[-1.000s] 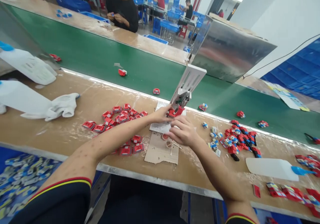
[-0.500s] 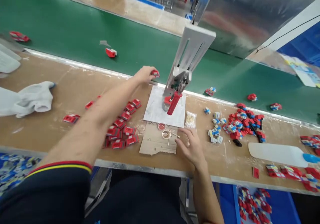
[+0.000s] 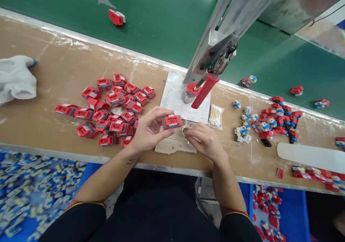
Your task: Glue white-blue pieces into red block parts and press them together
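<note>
The shirt (image 3: 159,209) is dark; its sleeves (image 3: 78,220) have edging (image 3: 88,202) (red and yellow).

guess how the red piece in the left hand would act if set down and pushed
The red piece is probably stiff: it shows no bend in the left hand. It seems light, since a pinch at one end supports it. Its boxy, flat-sided shape suggests it would slide rather than roll.

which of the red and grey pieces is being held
The red and grey piece in the left hand: it is held up, while the others like it lie in the heap on the brown bench.
</note>
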A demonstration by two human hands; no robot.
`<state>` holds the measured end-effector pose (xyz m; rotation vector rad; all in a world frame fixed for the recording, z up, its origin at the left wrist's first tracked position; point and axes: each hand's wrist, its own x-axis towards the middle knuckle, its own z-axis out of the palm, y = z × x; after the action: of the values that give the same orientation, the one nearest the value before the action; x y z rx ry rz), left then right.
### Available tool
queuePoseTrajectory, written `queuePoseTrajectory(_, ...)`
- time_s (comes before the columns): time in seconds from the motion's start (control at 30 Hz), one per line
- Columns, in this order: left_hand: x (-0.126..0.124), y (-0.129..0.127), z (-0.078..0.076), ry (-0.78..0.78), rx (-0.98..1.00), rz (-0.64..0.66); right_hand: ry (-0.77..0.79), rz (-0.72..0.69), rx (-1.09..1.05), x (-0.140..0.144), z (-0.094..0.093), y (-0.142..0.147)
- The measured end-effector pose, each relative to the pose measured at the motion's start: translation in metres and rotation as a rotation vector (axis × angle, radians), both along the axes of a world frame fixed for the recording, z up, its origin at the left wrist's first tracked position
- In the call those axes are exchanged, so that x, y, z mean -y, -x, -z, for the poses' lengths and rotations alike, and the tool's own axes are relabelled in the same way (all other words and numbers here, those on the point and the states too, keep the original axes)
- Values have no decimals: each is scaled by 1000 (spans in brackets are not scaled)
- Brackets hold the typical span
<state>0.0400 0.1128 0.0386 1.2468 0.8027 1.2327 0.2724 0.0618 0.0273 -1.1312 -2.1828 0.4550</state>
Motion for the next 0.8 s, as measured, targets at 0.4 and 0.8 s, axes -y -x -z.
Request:
queuePoseTrajectory(0.4,8,1,32,-146,-111,143,-114,216,-586,-3,-37,7)
queuePoseTrajectory(0.8,7,4,37,-351,-107,140,55,188,-824,-5,-20,41)
